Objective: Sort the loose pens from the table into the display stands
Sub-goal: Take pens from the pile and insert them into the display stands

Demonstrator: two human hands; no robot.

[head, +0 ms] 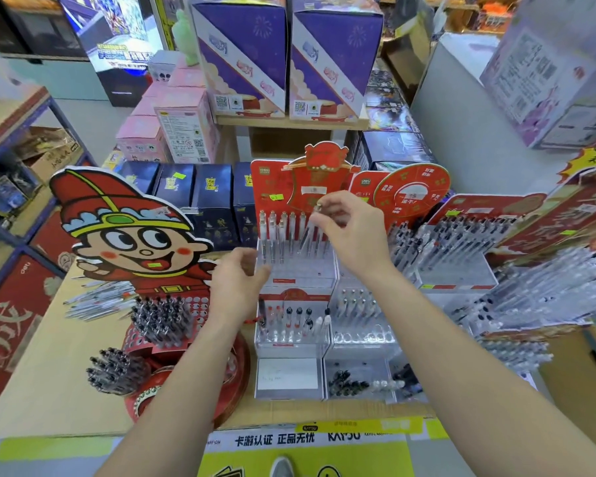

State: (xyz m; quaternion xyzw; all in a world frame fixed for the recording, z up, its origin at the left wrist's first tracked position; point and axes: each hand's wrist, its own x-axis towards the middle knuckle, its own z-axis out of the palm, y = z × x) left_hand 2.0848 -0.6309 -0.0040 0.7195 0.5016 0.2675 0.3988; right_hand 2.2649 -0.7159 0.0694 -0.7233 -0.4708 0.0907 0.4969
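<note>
Clear acrylic display stand (300, 270) carries a row of upright pens. The right hand (351, 235) pinches a tilted pen (307, 234) by its top, tip seemingly among the stand's slots. Beside the stand the left hand (238, 284) hovers, loosely curled, holding nothing. Loose pens (97, 302) lie on the cardboard tabletop (49, 373).

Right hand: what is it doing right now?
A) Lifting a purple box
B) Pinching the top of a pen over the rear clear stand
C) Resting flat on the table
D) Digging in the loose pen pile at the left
B: the right hand pinches the top end of a pen, whose lower end points down into the rear clear stand.
</note>
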